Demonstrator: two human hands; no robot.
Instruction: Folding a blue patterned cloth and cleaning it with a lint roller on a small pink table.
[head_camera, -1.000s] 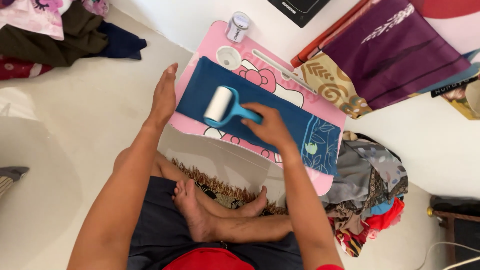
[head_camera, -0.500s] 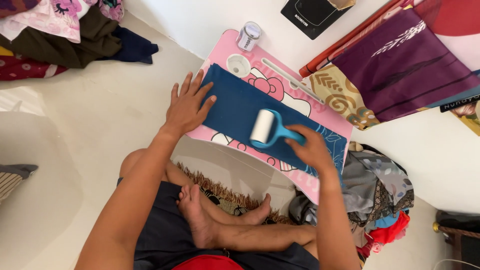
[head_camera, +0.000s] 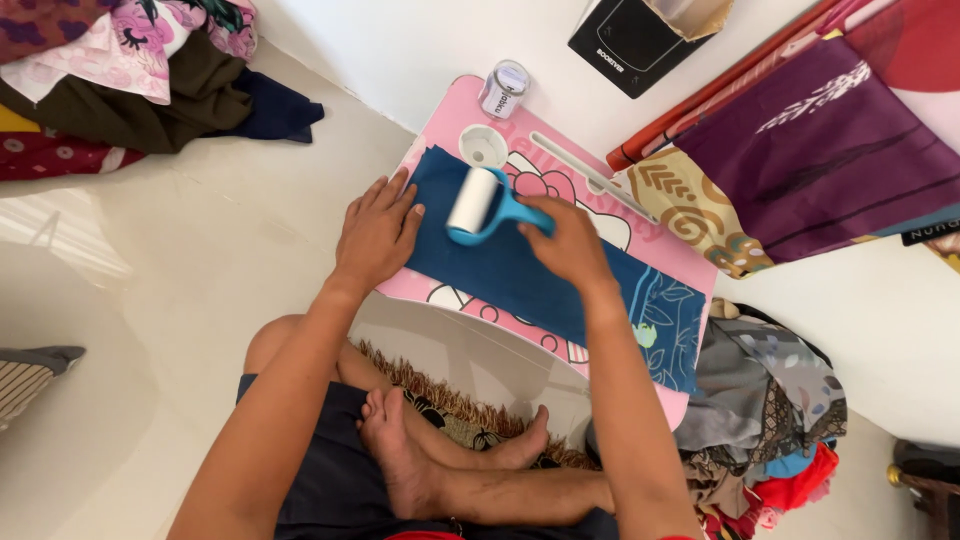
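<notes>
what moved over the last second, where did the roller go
The right hand ran the lint roller along the blue cloth, out toward its patterned end half a second ago, then back to the end near the left hand. The left hand went from edge-on to flat, fingers spread, pressing the cloth. The grip on the roller's handle, the pink lap table and the small jar stayed as they were.

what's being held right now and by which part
The right hand holds a lint roller by its blue handle. The left hand grips nothing; it lies flat on the blue cloth's edge.
</notes>
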